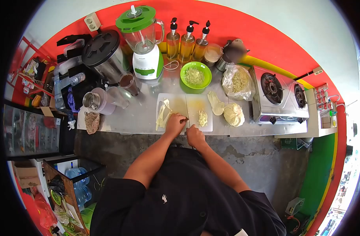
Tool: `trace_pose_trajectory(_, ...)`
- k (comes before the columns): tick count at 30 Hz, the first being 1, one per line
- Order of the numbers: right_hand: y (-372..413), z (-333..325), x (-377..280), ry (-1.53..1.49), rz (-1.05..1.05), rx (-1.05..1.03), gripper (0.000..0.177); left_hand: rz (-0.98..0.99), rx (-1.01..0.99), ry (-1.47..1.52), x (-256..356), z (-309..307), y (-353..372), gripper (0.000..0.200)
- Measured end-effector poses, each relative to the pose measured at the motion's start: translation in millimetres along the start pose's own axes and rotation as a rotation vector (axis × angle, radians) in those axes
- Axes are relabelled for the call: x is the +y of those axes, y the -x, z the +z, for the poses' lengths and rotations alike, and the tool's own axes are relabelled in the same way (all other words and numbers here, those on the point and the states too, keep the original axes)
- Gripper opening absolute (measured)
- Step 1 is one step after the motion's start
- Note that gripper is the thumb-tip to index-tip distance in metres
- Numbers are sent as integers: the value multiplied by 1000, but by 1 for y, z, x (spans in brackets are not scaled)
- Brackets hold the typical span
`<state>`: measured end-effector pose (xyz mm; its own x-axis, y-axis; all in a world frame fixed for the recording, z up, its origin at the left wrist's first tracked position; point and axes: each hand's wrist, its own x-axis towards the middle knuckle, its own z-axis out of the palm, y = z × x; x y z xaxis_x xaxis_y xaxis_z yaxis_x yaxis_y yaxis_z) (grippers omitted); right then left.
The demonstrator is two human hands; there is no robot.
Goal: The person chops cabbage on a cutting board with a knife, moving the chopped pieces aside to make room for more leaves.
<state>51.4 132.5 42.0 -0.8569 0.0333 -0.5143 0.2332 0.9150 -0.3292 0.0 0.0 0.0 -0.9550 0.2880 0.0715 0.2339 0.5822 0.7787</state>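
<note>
My right hand is closed around the handle of a knife, at the front edge of a white cutting board. The thin knife blade points away from me across the board. Just left of the blade, my left hand presses down with curled fingers; what lies under them is hidden. Pale cabbage strips rest on the board's left side. To the right of the blade is a small heap of shredded cabbage. Beside the board are a loose cabbage leaf and a partly peeled cabbage head.
Behind the board stands a green bowl of shreds, with a plastic bag of shreds to its right. A gas stove is at the right. A blender, pump bottles and a steel container line the back.
</note>
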Motion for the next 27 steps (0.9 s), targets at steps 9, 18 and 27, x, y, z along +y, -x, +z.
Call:
trace_pose_trajectory(9, -7, -2, 4, 3, 24, 48, 42, 29, 69, 172, -11, 12, -10, 10)
trace_pose_trajectory(18, -9, 0, -3, -43, 67, 25, 42, 126, 92, 67, -4, 4, 1, 8)
trace_pose_trajectory(27, -12, 2, 1, -63, 32, 40, 42, 143, 57, -64, 5, 0, 9, 9)
